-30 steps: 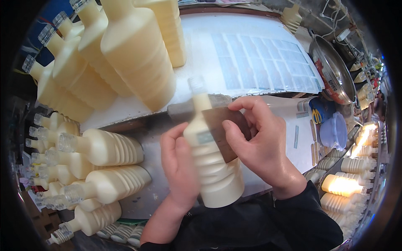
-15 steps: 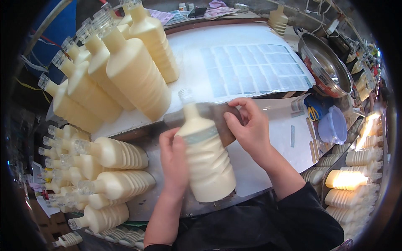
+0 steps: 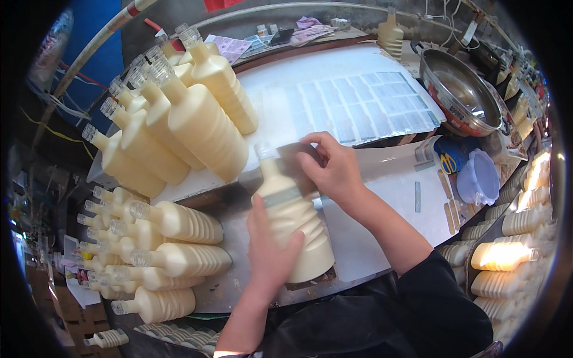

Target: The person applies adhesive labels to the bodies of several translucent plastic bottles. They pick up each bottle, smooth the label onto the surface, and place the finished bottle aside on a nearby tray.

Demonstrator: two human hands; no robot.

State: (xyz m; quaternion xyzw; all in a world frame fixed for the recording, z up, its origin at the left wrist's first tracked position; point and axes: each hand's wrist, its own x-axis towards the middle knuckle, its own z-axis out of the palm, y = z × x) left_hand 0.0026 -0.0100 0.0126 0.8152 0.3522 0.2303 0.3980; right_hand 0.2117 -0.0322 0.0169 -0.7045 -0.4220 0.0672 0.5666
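Note:
A cream bottle [image 3: 307, 253] with a clear threaded neck stands tilted in front of me. A translucent greenish band [image 3: 283, 197] runs across its shoulder. My left hand [image 3: 268, 250] grips the bottle's left side, its thumb lying over the ribbed front; motion blurs it a little. Pinched in my right hand [image 3: 334, 170] is a dark, flat, flexible-looking piece [image 3: 293, 160], smeared by movement, close by the bottle's neck and right shoulder. Whether that piece touches the bottle I cannot tell.
Upright cream bottles [image 3: 206, 131] crowd the far left; more bottles [image 3: 188, 224] lie stacked below them. A sheet of pale label strips [image 3: 373, 101] covers the white board. To the right are a large metal pan [image 3: 459, 89], yellow-handled scissors [image 3: 447, 162], a lavender tub [image 3: 477, 179] and rows of bottles [image 3: 504, 256].
My right hand has moved left and slightly up with the dark piece. The left hand has shifted lower, its thumb now across the bottle's front. The whole view has swung slightly.

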